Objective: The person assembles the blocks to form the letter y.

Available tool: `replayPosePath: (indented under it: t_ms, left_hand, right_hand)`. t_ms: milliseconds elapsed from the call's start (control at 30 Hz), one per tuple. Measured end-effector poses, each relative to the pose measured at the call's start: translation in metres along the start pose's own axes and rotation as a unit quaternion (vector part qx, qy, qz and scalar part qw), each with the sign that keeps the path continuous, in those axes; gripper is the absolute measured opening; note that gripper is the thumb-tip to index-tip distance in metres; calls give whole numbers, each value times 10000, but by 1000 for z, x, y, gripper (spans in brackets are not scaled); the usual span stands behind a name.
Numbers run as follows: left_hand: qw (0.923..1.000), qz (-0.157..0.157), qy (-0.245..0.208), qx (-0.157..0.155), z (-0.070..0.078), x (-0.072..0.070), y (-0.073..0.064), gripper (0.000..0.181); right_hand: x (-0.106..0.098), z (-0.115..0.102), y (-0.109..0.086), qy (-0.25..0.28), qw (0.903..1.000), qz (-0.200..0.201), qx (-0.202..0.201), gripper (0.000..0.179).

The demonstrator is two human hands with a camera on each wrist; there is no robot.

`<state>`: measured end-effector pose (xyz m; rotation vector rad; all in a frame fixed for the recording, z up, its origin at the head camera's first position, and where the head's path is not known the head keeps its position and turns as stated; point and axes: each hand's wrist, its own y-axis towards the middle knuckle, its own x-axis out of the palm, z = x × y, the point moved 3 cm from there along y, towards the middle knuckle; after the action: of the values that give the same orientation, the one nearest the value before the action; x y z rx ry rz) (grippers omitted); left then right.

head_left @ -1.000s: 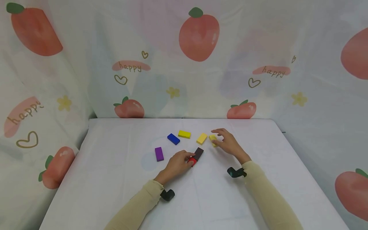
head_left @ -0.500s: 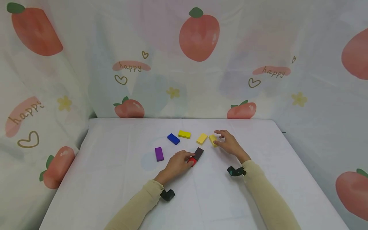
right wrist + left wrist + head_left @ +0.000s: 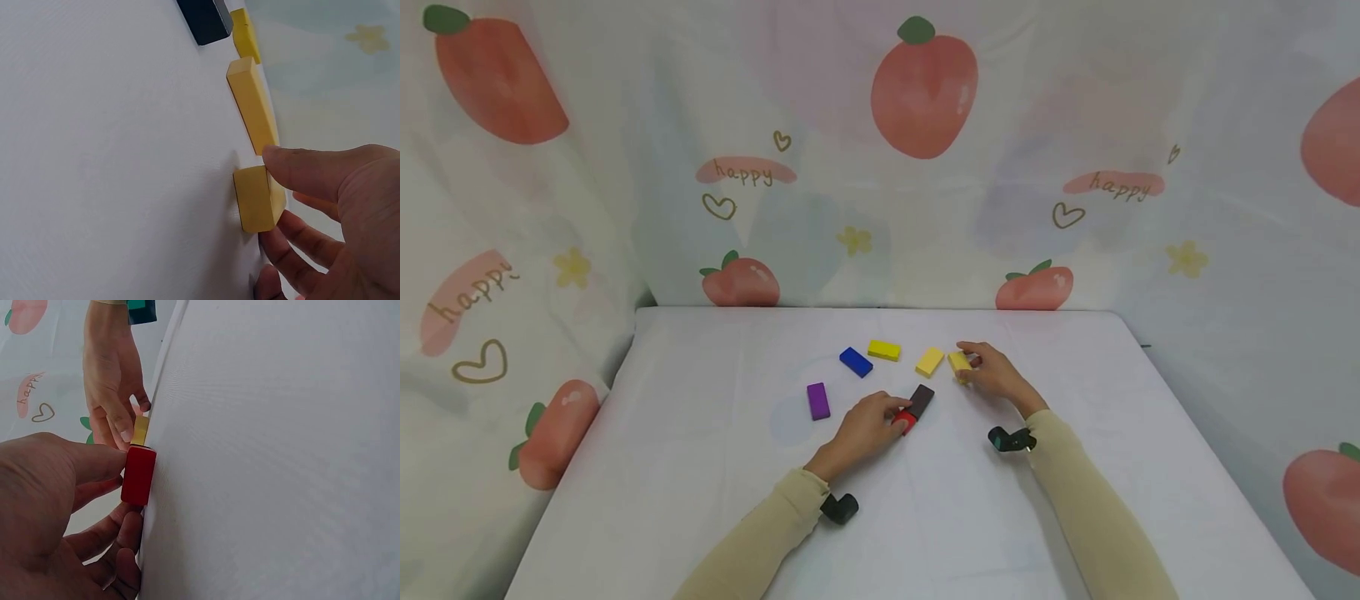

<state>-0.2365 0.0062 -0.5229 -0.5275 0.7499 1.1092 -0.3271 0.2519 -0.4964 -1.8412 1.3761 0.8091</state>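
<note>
In the head view my left hand [image 3: 863,427] pinches a red block [image 3: 907,422] on the table, thumb on one side and fingers on the other. The red block [image 3: 139,476] shows its end face in the left wrist view. Against its far end lies a black block [image 3: 921,401], in line with it. My right hand [image 3: 996,375] grips a pale yellow block [image 3: 255,199] between thumb and fingertips; that block rests on the table. A second pale yellow block [image 3: 929,362] lies just left of it, untouched.
A bright yellow block [image 3: 883,350], a blue block [image 3: 856,362] and a purple block [image 3: 818,401] lie in an arc to the left on the white table [image 3: 700,500]. Behind the table's far edge hangs a printed cloth [image 3: 820,100].
My right hand's fingers have closed in around the pale yellow block, and its wrist has shifted slightly. The left hand and the other blocks stay put; the view has shifted slightly.
</note>
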Motion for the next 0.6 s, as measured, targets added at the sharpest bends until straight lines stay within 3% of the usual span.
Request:
replayPosePath:
  t_ms: [400,600]
  left_hand:
    - [10000,34,43,27,2,0,0,35]
    - [10000,49,7,30,2,-1,0,35]
  right_hand:
    - [2,0,1,-116,9998,56,170,57]
    - [4,5,2,45,9991,173,375,63]
